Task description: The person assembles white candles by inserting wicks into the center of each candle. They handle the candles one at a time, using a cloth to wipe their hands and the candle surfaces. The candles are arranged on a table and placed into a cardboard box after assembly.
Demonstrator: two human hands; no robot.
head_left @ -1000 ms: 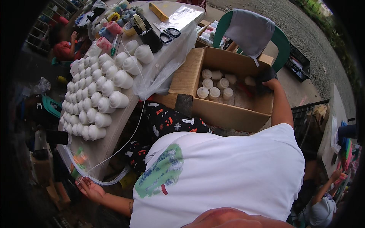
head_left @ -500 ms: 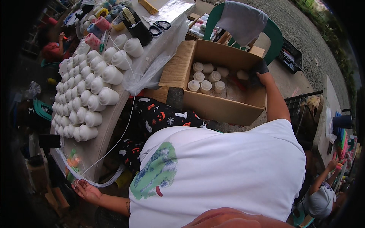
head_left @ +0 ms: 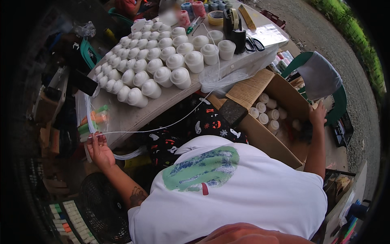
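Head view: the left hand (head_left: 101, 154) is pinching the cord (head_left: 136, 131) at the table's (head_left: 132, 118) near left, likely keeping it from slipping; the right hand (head_left: 318, 114) is curling by the box's (head_left: 260, 136) right side, its grip unclear.

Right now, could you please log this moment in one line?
left hand: pinches white cord; right hand: at cardboard box's right edge; table: white containers in rows; box: more inside

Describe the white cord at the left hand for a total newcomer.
Find the long table bearing rows of white cup-shaped pieces. At its near left corner, the left hand holds the white cord. It curves off rightward alone, unlike the bundled white strands nearby.
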